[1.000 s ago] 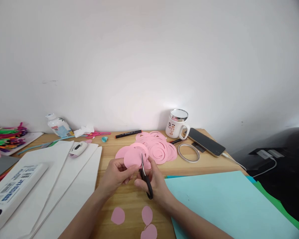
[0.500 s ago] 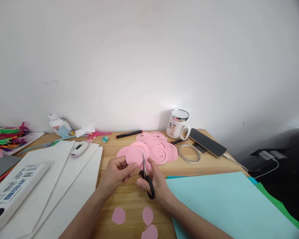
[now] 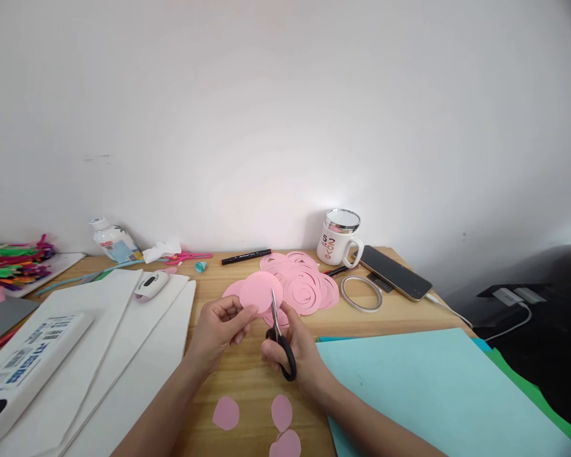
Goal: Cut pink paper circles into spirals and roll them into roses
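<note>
A round pink paper disc [image 3: 259,291] is pinched along its lower left edge by my left hand [image 3: 221,327]. My right hand [image 3: 295,346] grips black-handled scissors [image 3: 275,311], fingers in the loops. The narrow metal blades point up and lie against the disc's right side; they look nearly closed. Behind the disc, a pile of pink paper circles and spiral offcuts [image 3: 307,289] covers the back of the desk. Several small pink petal-shaped pieces [image 3: 226,413] lie on the wood in front, between my forearms.
Turquoise sheets [image 3: 433,387] lie at the right, white paper [image 3: 137,355] at the left. A white mug [image 3: 335,244], a tape roll [image 3: 361,294] and a phone [image 3: 394,273] stand or lie back right. A black marker [image 3: 246,257] and pink scissors [image 3: 185,257] are near the wall.
The disc in my left hand has shifted slightly left and turned a little, and the ring-like strip at its upper right edge no longer shows. The scissors have barely moved.
</note>
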